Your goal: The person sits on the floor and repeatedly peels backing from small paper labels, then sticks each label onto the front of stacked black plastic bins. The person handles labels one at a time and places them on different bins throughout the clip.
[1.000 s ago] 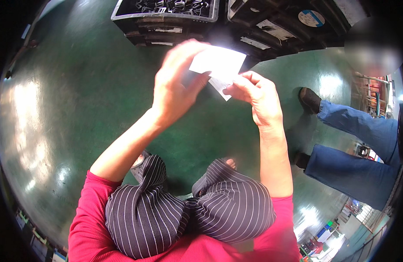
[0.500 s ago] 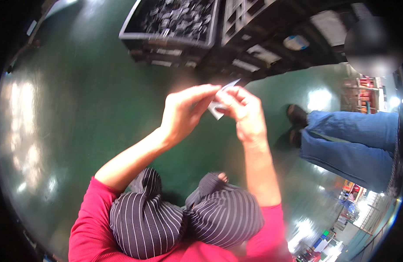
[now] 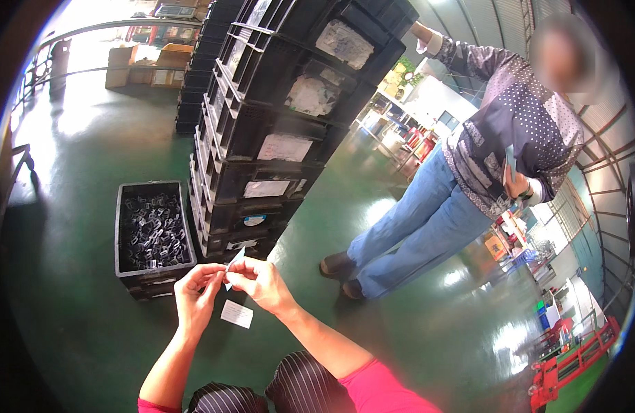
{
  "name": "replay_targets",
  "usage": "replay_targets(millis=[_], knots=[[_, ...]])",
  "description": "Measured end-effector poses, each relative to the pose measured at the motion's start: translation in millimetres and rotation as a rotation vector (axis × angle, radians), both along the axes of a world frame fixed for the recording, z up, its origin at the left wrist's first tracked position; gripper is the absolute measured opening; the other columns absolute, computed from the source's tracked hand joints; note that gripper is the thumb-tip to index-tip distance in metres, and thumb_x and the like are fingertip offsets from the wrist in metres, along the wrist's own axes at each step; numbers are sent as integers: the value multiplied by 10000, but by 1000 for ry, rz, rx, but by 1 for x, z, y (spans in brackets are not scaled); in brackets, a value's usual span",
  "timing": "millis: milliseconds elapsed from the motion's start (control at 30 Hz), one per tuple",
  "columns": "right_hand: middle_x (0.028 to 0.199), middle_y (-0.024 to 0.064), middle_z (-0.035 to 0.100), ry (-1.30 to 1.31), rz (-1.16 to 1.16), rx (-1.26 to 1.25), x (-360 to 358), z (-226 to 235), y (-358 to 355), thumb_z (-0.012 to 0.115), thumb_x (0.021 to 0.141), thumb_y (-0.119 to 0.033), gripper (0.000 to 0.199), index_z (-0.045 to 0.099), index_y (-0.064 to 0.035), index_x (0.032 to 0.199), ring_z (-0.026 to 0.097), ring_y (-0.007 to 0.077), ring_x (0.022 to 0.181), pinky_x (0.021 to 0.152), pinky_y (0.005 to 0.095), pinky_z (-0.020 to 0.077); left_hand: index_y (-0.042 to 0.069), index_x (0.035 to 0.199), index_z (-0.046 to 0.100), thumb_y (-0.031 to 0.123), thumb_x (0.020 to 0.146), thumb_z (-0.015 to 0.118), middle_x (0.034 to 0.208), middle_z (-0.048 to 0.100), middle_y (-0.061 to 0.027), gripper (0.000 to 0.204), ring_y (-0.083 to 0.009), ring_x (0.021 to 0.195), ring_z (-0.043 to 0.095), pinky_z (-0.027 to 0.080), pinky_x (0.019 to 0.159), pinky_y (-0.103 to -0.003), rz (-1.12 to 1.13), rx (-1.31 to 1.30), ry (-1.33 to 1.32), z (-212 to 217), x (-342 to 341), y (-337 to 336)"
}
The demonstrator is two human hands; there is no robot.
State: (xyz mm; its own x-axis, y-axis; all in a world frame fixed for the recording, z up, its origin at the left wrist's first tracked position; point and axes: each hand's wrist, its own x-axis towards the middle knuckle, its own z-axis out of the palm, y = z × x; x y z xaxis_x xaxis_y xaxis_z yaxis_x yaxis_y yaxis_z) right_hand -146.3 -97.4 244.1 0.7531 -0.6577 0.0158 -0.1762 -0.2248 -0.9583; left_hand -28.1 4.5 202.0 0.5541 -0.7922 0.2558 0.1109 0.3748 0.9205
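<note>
My left hand (image 3: 197, 292) and my right hand (image 3: 263, 282) meet in front of me, both pinching a small white paper slip (image 3: 234, 264) between fingertips. A second white slip (image 3: 236, 314) shows just below the hands; I cannot tell whether it lies on the green floor or is falling. My forearms rise from the lower edge, with pink sleeves and a striped apron below.
A black crate of small metal parts (image 3: 152, 233) sits on the floor ahead left. A tall stack of black crates with paper labels (image 3: 262, 131) stands behind it. A person in jeans and a patterned top (image 3: 462, 179) stands to the right, holding something. Cardboard boxes (image 3: 142, 65) sit far back.
The view has tilted up from the floor to the crates and the standing person. The paper in my hands looks smaller and narrower, and a separate slip now shows below them.
</note>
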Motion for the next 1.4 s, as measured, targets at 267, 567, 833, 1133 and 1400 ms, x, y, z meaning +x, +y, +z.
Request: replay_targets(millis=[267, 567, 833, 1133, 1400], knots=[[773, 19, 651, -110, 28, 58, 6, 7, 28, 632, 871, -90, 128, 654, 25, 922, 577, 66, 716, 667, 238, 479, -23, 994, 649, 84, 898, 627, 894, 682, -58, 145, -101, 825, 646, 517, 749, -245, 75, 56, -183, 11, 7, 28], [878, 82, 703, -82, 43, 136, 13, -21, 26, 656, 863, -98, 169, 676, 38, 961, 648, 107, 818, 753, 242, 501, 11, 1014, 663, 115, 895, 637, 922, 679, -39, 160, -92, 859, 625, 480, 805, -240, -44, 77, 173, -24, 15, 30], [855, 63, 700, -64, 53, 75, 10, -17, 25, 665, 870, -117, 174, 678, 35, 951, 629, 87, 785, 723, 231, 489, 21, 1009, 668, 133, 884, 655, 932, 682, -39, 169, -92, 868, 630, 487, 802, -246, -62, 53, 238, -22, 12, 30], [776, 39, 687, -58, 31, 35, 11, -18, 25, 674, 866, -129, 166, 687, 25, 925, 603, 69, 722, 679, 226, 474, 25, 997, 673, 129, 877, 663, 940, 681, -39, 159, -90, 875, 628, 493, 801, -251, -62, 62, 274, -27, 11, 28], [784, 35, 685, -64, 41, 27, 9, -20, 24, 681, 859, -137, 169, 687, 20, 922, 609, 71, 731, 683, 227, 476, 20, 995, 672, 127, 877, 663, 944, 680, -41, 160, -95, 880, 629, 492, 811, -251, -61, 73, 259, -28, 11, 29]])
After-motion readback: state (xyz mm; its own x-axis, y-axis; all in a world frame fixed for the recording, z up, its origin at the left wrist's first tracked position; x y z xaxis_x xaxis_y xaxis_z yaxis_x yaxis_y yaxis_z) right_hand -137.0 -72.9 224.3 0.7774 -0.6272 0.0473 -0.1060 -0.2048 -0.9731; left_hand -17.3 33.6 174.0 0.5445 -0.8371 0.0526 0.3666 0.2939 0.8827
